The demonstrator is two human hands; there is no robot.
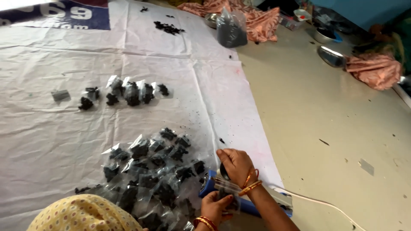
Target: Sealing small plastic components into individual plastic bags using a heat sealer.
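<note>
Nearest, under the yellow headscarf (81, 214), both hands work at a blue sealer (209, 185) on the floor; the left hand (215, 207) pinches the lower edge of a small clear pouch (227, 188), fingers closed on it; the right hand (234, 164), bangled, grips the pouch's top and seems to press on the sealer's bar, fingers curled shut. The pouch lies across the sealer between the two hands; its dark contents are partly hidden. The step looks like sealing one pouch; the next move likely calls for steady pressure, the mouth kept flat. A white cord (317, 203) runs off to the right. Just left lies a pile (154, 175) of filled pouches on the white sheet (51, 141); farther, a short row (124, 92) of them; beyond, loose dark bits (169, 28) and a full bag (231, 29) by a pink cloth (257, 19).
</note>
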